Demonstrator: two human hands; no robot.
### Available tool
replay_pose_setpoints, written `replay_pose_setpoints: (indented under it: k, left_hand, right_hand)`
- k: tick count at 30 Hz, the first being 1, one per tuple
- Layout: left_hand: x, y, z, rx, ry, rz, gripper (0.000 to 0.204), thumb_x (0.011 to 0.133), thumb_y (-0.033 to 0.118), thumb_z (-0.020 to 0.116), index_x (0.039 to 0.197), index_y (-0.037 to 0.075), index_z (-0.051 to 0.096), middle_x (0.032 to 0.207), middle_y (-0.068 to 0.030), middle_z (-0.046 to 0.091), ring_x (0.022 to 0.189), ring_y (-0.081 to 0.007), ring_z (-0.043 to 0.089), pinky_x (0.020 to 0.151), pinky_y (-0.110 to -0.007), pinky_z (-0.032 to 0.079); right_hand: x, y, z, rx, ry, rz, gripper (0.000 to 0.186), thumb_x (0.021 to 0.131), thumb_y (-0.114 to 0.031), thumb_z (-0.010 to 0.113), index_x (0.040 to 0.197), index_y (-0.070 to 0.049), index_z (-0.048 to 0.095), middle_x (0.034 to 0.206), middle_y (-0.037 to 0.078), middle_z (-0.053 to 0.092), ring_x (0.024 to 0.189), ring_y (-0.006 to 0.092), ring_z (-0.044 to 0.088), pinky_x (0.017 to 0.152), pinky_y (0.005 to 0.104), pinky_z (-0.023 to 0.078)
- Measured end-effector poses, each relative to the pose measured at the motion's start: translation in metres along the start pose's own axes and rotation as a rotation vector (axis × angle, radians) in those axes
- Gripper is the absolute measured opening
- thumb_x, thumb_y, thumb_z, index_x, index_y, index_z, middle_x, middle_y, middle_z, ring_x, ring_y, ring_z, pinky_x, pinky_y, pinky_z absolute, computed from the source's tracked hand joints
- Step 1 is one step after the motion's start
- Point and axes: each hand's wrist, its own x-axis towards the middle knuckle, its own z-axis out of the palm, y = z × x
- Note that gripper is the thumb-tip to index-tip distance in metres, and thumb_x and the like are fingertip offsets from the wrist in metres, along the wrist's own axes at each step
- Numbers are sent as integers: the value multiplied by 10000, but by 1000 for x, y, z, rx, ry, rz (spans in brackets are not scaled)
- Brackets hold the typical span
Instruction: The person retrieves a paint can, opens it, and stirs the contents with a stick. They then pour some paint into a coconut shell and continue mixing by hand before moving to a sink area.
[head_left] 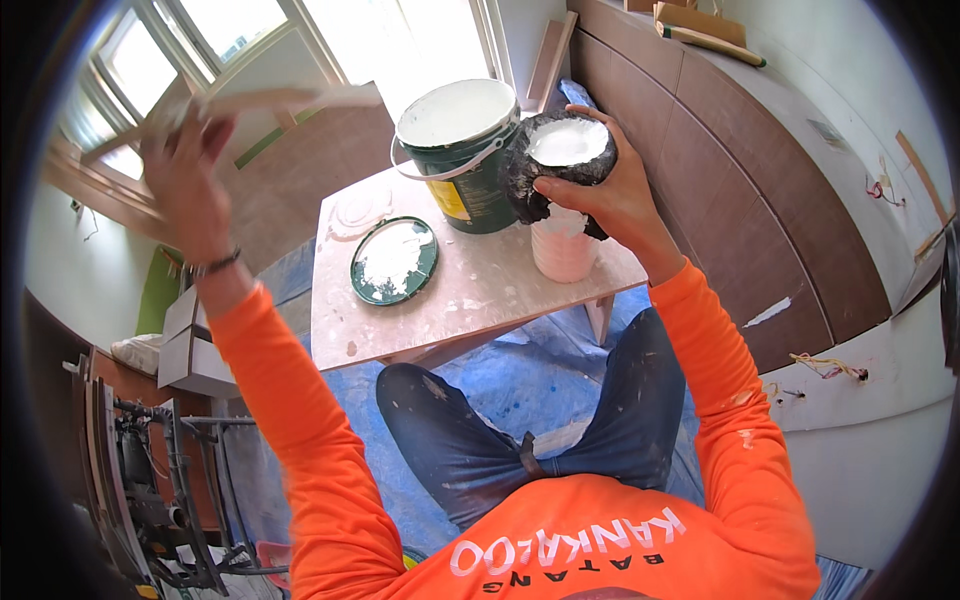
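Observation:
My left hand [188,185] is raised at the upper left, smeared by motion. Its fingers are closed around a long, thin, pale brown stick-like tool [285,98] that points right; blur hides its exact kind. My right hand [625,185] grips a small container wrapped in black plastic [520,170], with white paint-like stuff [568,142] inside. Just below it on the table stands a pale pinkish ribbed tub [562,250], its top partly hidden. Left of the black-wrapped container is a dark green bucket [478,200] with white inside and a wire handle.
A green lid [372,292] smeared with white lies on the small spattered table [450,325]. Blue sheeting [480,400] covers the floor. A brown panelled wall [720,170] curves along the right, with bare wires [835,368] lower down. Black metal equipment [170,480] stands at the lower left.

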Motion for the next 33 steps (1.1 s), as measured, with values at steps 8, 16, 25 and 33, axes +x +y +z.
replay_pose_setpoints:
  k: [8, 16, 25, 33]
  left_hand:
    - [10, -69, 179, 340, -451, -149, 536, 907, 278, 782, 1276, -42, 561, 901, -218, 752, 832, -342, 777, 762, -391, 633]
    - [-10, -54, 215, 223, -808, -640, 784, 897, 176, 767, 1531, -89, 390, 1080, -198, 745, 822, -252, 774, 748, -330, 676]
    - [-19, -56, 235, -21, -797, -749, 800, 887, 188, 826, 1447, -141, 360, 1142, -251, 688, 886, -290, 775, 794, -346, 673]
    - [-8, -69, 226, 152, -847, -521, 526, 876, 186, 831, 1207, -132, 574, 1049, -205, 726, 882, -266, 777, 785, -327, 675]
  right_hand:
    - [3, 4, 9, 55, -31, -35, 917, 712, -102, 960, 1455, 24, 439, 1234, 123, 667, 1104, 179, 682, 956, 315, 583]
    - [2, 1, 2, 35, -13, -26, 919, 714, -94, 958, 1456, 34, 431, 1236, 129, 666, 1105, 178, 680, 954, 316, 585]
    - [3, 1, 2, 43, -18, -43, 914, 711, -100, 962, 1447, 32, 436, 1194, 131, 693, 1063, 182, 703, 916, 320, 604]
    - [4, 5, 8, 33, -16, -55, 945, 695, -150, 978, 1448, 35, 438, 1192, 136, 696, 1083, 192, 698, 951, 323, 582]
